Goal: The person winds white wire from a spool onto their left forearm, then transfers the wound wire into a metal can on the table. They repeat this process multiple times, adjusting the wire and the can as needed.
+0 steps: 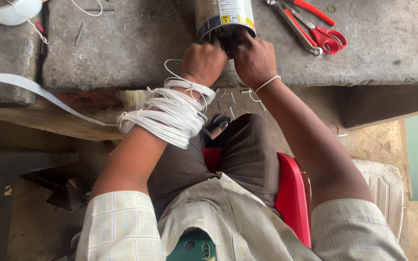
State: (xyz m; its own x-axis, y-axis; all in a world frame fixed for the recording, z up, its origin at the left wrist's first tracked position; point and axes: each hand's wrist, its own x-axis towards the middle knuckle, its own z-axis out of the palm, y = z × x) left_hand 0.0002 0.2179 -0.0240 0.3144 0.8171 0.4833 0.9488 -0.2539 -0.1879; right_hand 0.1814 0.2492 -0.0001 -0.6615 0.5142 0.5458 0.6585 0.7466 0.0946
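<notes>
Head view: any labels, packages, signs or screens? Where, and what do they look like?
Label on metal cylinder: top centre on the stone bench, above both hands; white panel with dark print, small yellow patches, dark blue band at its lower edge.
No packages, signs or screens visible.

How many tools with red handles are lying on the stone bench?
2: red-handled scissors and red-handled pliers, both at the far right of the bench, crossing each other. Others may lie outside the view.

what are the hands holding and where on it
Left hand and right hand grip the open lower end of the metal cylinder; what the fingers pinch there is hidden.
</notes>
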